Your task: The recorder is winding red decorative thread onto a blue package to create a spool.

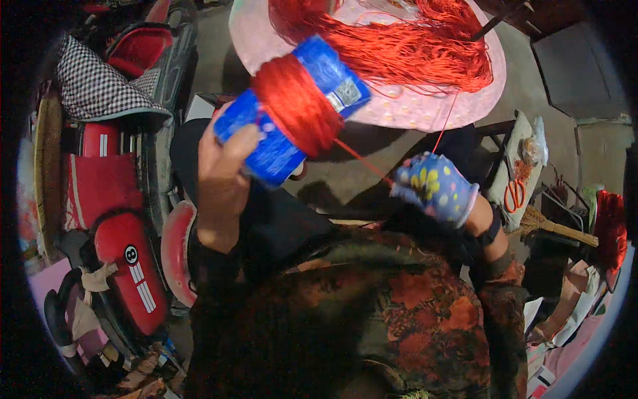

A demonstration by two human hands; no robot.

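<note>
Bare-skinned, my left hand (224, 163) grips the lower left end of a blue plastic-wrapped block (335, 76), held tilted over my lap. A thick band of red cord (292, 103) is wound around the block's middle. One strand stretches from that band down to my right hand (435, 189), which wears a blue glove with flower prints. The gloved fingers are closed around this strand, and it continues up to a loose heap of red cord (419, 63). That heap spreads over a pink round tabletop (405, 113) in front of me.
A dark rod (495, 23) stands at the heap's right edge. To the right, orange-handled scissors (514, 193) lie on a pale cushioned surface near a straw broom (558, 229). A red padded seat (129, 266) and a checkered cloth (100, 83) are on the left.
</note>
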